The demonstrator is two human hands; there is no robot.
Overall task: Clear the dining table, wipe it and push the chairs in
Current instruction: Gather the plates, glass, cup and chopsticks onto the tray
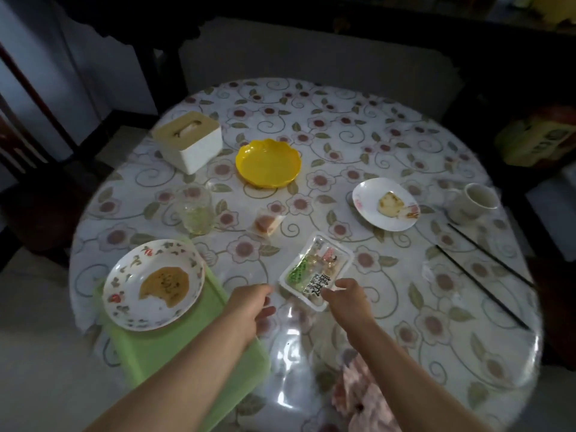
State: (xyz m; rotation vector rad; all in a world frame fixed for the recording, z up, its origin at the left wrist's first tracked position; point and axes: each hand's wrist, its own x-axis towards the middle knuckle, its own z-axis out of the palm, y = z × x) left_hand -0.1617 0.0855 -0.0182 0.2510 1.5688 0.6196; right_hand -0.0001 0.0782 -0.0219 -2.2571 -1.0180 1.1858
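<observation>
Floral plastic sheeting is covering the round dining table (343, 126), which is carrying everything else. Left of the grip, a green tray (174, 347) is lying at the near edge with a flower-rimmed plate (124, 294) sitting on its far end, a bitten brown pancake in the middle of that plate. Beyond the grip and to its left, a white tissue box (193, 145) is standing, with a yellow scalloped dish (268, 163) just beside it. Far right of the grip, a white plate (374, 213) is holding a piece of food, and a white mug (473, 201) is standing past it. Two black chopsticks (480, 285) are lying apart from each other near the right rim. A clear glass (196, 210) is standing beyond the tray.

The right hand (346, 297) is pinching the near end of a white snack packet (314, 269), thumb on top, the packet lying flat on the cloth. The left hand (252, 304) is hovering just left of the packet with loosely curled fingers, holding nothing. A small wrapped cake (268, 224) is lying beyond the packet. Pink cloth (367, 397) is lying nearer than the grip.
</observation>
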